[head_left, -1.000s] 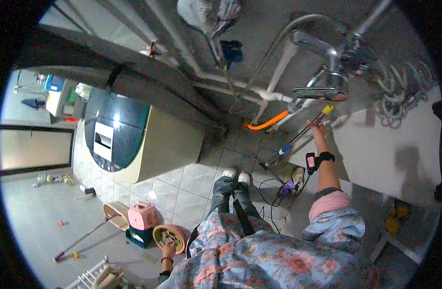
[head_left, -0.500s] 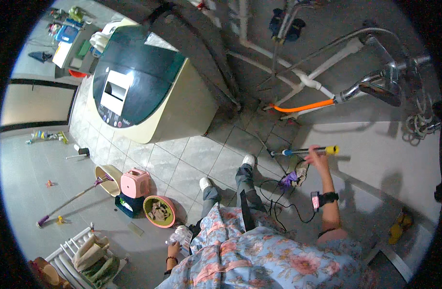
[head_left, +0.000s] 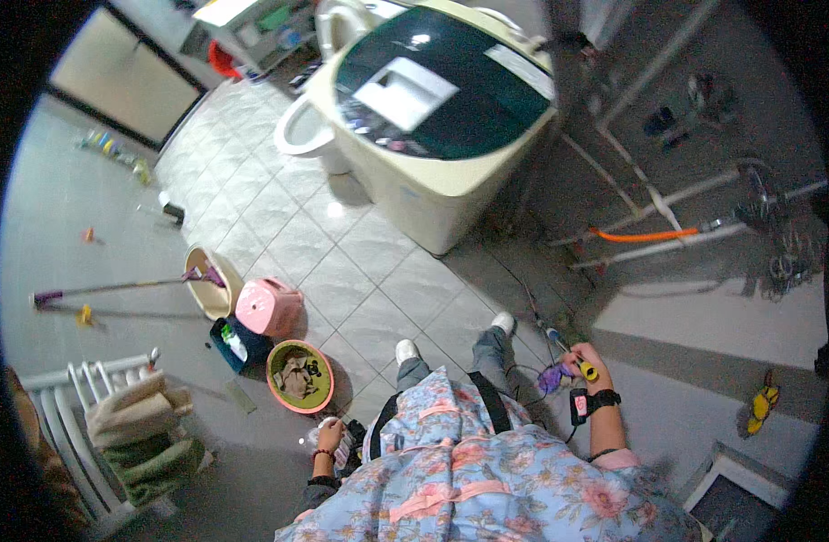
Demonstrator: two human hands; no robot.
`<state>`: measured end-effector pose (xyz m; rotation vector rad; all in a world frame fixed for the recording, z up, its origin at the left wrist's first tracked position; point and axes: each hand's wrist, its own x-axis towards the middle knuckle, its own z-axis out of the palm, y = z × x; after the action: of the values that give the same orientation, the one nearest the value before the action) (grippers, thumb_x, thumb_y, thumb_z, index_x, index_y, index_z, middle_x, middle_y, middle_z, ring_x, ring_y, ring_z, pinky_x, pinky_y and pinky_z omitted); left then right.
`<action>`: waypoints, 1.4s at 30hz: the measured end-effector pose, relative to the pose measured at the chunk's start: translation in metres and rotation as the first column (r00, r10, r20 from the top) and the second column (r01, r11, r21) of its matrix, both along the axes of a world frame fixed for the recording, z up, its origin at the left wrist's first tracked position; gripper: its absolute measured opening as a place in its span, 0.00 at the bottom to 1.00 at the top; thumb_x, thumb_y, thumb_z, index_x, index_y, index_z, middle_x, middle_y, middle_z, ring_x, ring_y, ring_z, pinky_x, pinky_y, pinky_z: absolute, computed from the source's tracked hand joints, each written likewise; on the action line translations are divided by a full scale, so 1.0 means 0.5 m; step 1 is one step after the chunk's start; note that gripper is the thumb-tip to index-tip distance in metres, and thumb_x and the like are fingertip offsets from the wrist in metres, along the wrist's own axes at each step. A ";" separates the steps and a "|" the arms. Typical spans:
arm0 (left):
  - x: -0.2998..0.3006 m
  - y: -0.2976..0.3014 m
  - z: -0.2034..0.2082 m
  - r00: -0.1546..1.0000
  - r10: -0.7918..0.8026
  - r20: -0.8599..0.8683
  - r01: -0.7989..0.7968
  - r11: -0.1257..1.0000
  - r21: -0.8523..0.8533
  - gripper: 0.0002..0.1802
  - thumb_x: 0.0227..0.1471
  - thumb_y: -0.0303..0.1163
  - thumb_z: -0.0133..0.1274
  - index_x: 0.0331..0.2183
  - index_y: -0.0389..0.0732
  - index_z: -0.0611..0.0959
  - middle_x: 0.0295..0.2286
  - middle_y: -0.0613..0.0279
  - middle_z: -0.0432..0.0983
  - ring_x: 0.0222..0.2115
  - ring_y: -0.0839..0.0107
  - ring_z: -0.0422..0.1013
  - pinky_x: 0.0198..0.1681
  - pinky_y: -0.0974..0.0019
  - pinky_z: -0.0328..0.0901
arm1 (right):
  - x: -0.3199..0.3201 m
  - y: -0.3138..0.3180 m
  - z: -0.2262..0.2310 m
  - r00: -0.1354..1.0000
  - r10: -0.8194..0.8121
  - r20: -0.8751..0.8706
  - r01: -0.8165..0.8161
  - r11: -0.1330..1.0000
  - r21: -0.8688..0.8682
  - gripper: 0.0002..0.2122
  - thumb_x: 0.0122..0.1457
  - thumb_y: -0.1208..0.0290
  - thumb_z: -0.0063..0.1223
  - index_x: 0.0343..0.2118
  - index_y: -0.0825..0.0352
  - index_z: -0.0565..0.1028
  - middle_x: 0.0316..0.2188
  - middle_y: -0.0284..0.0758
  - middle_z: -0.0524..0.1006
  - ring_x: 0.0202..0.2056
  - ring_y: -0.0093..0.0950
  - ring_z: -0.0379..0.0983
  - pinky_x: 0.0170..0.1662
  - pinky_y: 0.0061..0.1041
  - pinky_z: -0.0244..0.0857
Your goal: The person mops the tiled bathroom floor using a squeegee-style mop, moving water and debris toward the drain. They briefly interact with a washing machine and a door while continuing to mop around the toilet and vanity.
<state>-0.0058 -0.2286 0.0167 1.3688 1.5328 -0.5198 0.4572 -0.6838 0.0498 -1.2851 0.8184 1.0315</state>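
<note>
At lower right, the right hand's fingers wrap the pole beside its yellow end; left hand's grip unclear.

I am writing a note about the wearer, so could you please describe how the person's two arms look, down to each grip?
The left grip is gloveless, with a dark beaded bracelet and a dark cuff. The right grip is gloveless too; its wrist has a black strap with a small lit screen. Its sleeve ends in pink trim.
</note>
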 end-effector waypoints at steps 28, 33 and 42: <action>-0.122 0.040 -0.079 0.917 0.398 0.030 -0.398 0.917 -0.002 0.20 0.45 0.40 0.43 0.31 0.31 0.76 0.25 0.56 0.74 0.20 0.71 0.69 0.21 0.66 0.61 | -0.004 0.791 0.108 0.456 0.889 -0.043 -0.890 0.454 -0.043 0.07 0.52 0.76 0.45 0.21 0.75 0.67 0.14 0.35 0.66 0.12 0.21 0.60 0.12 0.18 0.55; -0.084 0.109 -0.079 0.895 0.427 0.129 -0.434 0.900 0.032 0.17 0.43 0.40 0.43 0.27 0.36 0.79 0.22 0.60 0.75 0.18 0.72 0.68 0.20 0.69 0.60 | 0.034 0.899 0.115 0.510 0.857 -0.074 -0.860 0.510 -0.012 0.08 0.52 0.77 0.45 0.22 0.77 0.65 0.14 0.36 0.65 0.12 0.23 0.60 0.12 0.21 0.56; -0.017 0.217 -0.021 0.880 0.475 0.031 -0.476 0.877 0.063 0.18 0.44 0.41 0.45 0.28 0.35 0.79 0.20 0.60 0.74 0.20 0.72 0.69 0.24 0.69 0.63 | 0.074 0.997 0.120 0.431 0.900 -0.059 -0.895 0.435 0.100 0.09 0.52 0.75 0.44 0.19 0.73 0.66 0.13 0.34 0.65 0.12 0.21 0.60 0.14 0.19 0.56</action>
<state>-0.0141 -0.1200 0.0062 0.9854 1.8122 -0.1477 0.4944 -0.1850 0.1099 -1.6646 0.0635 1.9834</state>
